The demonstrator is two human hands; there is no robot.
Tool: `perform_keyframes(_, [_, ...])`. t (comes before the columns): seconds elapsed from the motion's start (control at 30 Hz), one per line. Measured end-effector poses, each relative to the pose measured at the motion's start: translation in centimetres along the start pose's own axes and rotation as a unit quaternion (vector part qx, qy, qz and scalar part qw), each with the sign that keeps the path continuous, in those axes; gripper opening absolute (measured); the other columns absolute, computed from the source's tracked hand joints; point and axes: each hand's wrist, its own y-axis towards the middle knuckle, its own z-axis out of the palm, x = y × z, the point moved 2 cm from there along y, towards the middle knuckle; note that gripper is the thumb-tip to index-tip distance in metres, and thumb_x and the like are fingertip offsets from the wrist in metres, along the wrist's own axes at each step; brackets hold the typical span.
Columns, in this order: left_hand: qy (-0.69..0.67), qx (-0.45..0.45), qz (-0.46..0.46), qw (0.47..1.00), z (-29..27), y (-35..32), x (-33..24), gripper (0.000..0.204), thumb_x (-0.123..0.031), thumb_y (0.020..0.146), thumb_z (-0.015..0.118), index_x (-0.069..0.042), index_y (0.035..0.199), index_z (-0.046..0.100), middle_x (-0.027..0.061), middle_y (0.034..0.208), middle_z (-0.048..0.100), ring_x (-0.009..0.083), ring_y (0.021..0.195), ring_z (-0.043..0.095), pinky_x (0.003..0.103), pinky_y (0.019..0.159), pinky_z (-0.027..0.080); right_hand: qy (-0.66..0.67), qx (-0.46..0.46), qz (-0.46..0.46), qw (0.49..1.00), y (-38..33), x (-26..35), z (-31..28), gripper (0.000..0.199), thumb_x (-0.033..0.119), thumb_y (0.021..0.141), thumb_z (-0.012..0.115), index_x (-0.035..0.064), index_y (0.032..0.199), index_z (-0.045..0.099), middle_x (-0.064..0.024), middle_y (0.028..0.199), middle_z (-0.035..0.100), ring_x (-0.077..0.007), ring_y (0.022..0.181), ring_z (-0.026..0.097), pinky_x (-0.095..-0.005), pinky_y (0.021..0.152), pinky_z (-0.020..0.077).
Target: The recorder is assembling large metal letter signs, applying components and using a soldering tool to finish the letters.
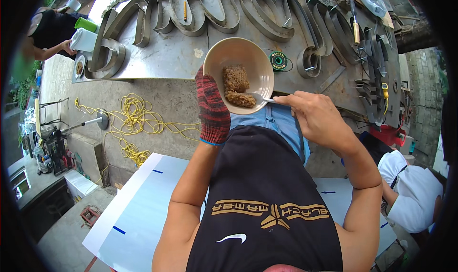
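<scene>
In my left hand [212, 110], which wears a red and black knit glove, is a beige bowl [256, 57] gripped by its left side and tilted toward me. Inside lie a block of brown, grainy food [235, 77] and a smaller piece [239, 99] of it near the rim. My bare right hand [318, 117] pinches the handle of a metal spoon [263, 99] from the right. The spoon's tip reaches over the rim to the smaller piece, and its far end is hidden there.
Beyond the bowl is a metal worktable [152, 64] bearing curved metal strip shapes [191, 31], a green-and-black spool [278, 61] and a wood-handled tool [355, 31]. Yellow cord [136, 114] lies tangled on the floor at left. One person [52, 36] holds a white container [83, 39]; another person [412, 191] is at right.
</scene>
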Motion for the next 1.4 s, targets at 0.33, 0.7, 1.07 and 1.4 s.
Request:
perform_keyframes(0.33, [-0.160,0.067,-0.192,0.966,0.0,-1.9,-1.3,0.057,-0.042,0.114,0.032,-0.001,0.152,0.041,0.0172,0.145,0.054,0.0247,0.135,0.052,0.040,0.114,0.043,0.131,-0.079,0.042,0.987,0.0,-1.5,-2.5,0.011,0.008,0.086,0.073,0.0057,0.096,0.078,-0.0084,0.081,0.067,-0.0267,0.070,0.061,-0.0383,0.061,0.0473])
perform_keyframes(0.7, [-0.223,0.191,-0.347,0.891,0.1,-7.7,-10.6,0.083,-0.067,0.102,0.044,-0.006,0.158,0.035,0.0167,0.156,0.046,0.0328,0.141,0.049,0.050,0.119,0.040,0.041,-0.094,-0.244,0.964,-1.8,3.7,-13.9,0.014,0.018,0.071,0.084,0.0197,0.085,0.083,0.0040,0.070,0.058,-0.0159,0.067,0.045,-0.0314,0.061,0.0299])
perform_keyframes(1.07, [-0.187,0.191,-0.451,0.852,-0.4,-10.0,-13.2,0.106,-0.076,0.091,0.058,-0.006,0.162,0.025,0.0187,0.161,0.039,0.0321,0.147,0.042,0.047,0.123,0.035,0.073,-0.053,-0.306,0.948,-1.9,7.3,-16.3,0.025,0.031,0.069,0.084,0.0376,0.093,0.083,0.0113,0.069,0.054,-0.0120,0.065,0.041,-0.0288,0.061,0.0288])
perform_keyframes(1.4, [-0.256,0.133,-0.433,0.854,1.3,-9.0,-14.4,0.108,-0.077,0.088,0.061,-0.008,0.162,0.025,0.0216,0.160,0.038,0.0396,0.146,0.043,0.056,0.121,0.037,0.063,-0.097,-0.226,0.967,-2.5,3.1,-15.4,0.023,0.027,0.069,0.084,0.0277,0.092,0.083,0.0070,0.069,0.056,-0.0137,0.065,0.043,-0.0309,0.060,0.0292])
